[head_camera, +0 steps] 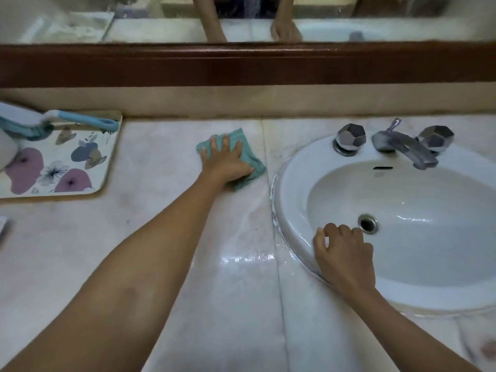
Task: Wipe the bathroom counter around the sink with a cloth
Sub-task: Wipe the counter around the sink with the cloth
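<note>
While the left hand [226, 159] presses the cloth [256, 163] flat on the desk [161, 210], the wiping step is plainly in hand. It is working the stretch just left of the sink [290, 183], toward its back edge. That hand lies wide, with fingers spread and straight over the cloth, pinning it down and not bunching it. The right hand [343, 253] rests on the sink's near-left rim with fingers loosely bent, holding nothing, seemingly as a brace.

By my judgement the job is partway along. A wet sheen [247, 257] shows on the desk at the sink's front-left, while the desk farther left of the sink looks dull and faintly marked. The next move calls for steady downward pressure and a sweep that follows the curve of the rim, then strokes outward from the sink. The tray [53, 167] with a brush [80, 120] on it, well left of the sink, would need skirting or lifting. The strip behind the sink, round the tap [405, 147], looks awkward and wants a folded edge of cloth.

The cloth is teal, small, soft and folded into a rough square, with its corners showing beyond the fingers and beside the palm. It looks limp, but I cannot tell whether it is damp.
</note>
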{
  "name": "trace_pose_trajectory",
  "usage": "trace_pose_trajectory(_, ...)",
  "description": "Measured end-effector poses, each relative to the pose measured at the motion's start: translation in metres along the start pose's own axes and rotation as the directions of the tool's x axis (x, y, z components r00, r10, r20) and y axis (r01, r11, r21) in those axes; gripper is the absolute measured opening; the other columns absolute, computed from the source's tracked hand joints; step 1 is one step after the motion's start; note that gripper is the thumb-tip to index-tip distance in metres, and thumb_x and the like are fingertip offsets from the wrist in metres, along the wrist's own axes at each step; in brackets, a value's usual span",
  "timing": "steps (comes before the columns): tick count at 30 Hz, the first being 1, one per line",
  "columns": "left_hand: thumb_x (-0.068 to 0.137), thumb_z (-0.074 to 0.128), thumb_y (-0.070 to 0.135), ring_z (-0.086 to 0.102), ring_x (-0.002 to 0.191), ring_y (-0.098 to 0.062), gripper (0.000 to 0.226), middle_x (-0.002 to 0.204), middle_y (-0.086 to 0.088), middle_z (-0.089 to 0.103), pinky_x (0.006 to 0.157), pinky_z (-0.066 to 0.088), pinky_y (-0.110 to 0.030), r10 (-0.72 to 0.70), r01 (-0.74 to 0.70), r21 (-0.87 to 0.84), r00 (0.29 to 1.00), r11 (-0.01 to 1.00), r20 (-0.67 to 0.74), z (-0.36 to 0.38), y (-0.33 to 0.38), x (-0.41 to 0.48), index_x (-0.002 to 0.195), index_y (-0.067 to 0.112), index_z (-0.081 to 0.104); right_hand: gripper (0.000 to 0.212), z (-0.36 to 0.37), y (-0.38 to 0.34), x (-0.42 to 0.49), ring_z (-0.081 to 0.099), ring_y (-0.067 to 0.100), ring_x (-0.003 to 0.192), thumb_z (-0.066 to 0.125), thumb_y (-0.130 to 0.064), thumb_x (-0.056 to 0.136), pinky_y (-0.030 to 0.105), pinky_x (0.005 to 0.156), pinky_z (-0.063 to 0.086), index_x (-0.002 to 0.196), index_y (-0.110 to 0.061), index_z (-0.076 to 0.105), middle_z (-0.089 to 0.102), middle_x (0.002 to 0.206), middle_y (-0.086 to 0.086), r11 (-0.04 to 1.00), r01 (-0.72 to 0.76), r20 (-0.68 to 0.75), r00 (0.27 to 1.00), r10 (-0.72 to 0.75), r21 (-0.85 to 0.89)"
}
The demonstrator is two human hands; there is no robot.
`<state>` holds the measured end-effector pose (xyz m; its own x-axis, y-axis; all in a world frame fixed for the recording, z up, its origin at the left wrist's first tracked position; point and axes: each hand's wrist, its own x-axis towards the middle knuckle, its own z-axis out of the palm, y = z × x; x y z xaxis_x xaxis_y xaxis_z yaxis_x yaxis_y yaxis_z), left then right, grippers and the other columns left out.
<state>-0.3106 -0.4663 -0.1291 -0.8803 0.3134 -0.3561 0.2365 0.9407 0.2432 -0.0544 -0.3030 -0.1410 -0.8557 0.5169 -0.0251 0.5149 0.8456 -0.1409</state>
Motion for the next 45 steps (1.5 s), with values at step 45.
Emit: trace_pose_trajectory(45,0.094,0.037,0.040,0.011,0.150,-0.027,0.066,0.162,-0.011,0.014,0.117,0.013,-0.045,0.357,-0.332,0.141,0.902,0.933,-0.243,0.150,0.003,-0.266,0.153,0.011,0.027,0.043,-0.008,-0.004,-0.006,0.047,0.030,0.097,0.032,-0.044,0.093,0.039,0.068,0.046,0.094,-0.010,0.060,0.064,0.084,0.009,0.994,-0.056,0.074,0.996,0.048,0.097)
